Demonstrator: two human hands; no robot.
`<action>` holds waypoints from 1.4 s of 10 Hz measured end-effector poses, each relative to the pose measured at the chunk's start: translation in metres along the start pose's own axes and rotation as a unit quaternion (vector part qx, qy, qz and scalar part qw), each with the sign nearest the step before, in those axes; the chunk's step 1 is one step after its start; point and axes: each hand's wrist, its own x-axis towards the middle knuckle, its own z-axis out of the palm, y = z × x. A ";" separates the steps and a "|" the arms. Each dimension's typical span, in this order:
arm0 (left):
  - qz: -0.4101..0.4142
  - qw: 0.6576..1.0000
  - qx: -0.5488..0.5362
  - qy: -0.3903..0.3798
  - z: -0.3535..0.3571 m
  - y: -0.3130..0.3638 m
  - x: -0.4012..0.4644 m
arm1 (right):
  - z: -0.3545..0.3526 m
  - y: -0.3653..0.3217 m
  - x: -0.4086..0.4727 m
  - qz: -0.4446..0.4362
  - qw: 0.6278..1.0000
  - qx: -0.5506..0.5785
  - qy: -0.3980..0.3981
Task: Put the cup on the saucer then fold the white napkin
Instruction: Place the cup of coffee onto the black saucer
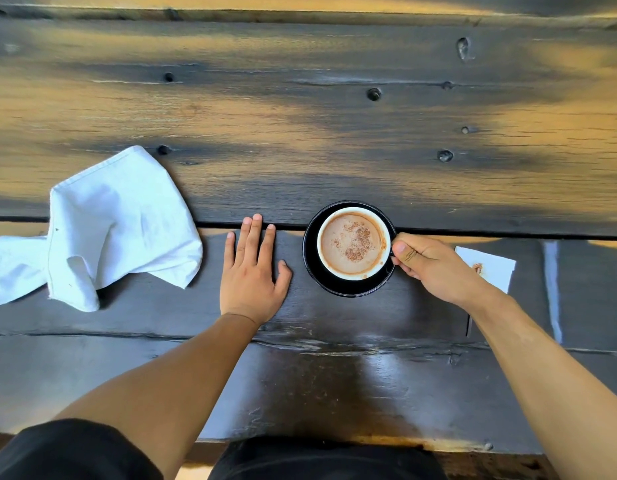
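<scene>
- Cup (353,242) of frothy brown drink sits on the black saucer (312,268), near the table's (300,116) front edge.
- I see the right hand (428,263) pinching the cup's handle, thumb and fingers curled round it.
- I see the left hand (251,271) lying flat on the wood just left of the saucer, fingers straight.
- White napkin (102,226) lies crumpled and unfolded, well off to the left.
- Small white card (490,268) peeks out behind the right wrist.

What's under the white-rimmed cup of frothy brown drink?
A black round saucer lies under the white-rimmed cup on the dark wooden table. The cup covers the saucer's centre, so actual contact cannot be confirmed. The right hand grips the handle.
</scene>
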 end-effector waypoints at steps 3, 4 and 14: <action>0.002 1.000 0.005 0.004 0.002 -0.001 0.000 | 0.002 -0.002 0.002 0.002 0.999 -0.040 0.005; 0.003 1.000 0.005 0.007 0.002 0.000 -0.001 | 0.001 -0.003 0.003 0.008 0.999 -0.036 0.004; 0.002 1.000 -0.001 0.000 0.004 -0.002 -0.001 | 0.004 -0.002 -0.013 0.013 0.989 -0.009 0.148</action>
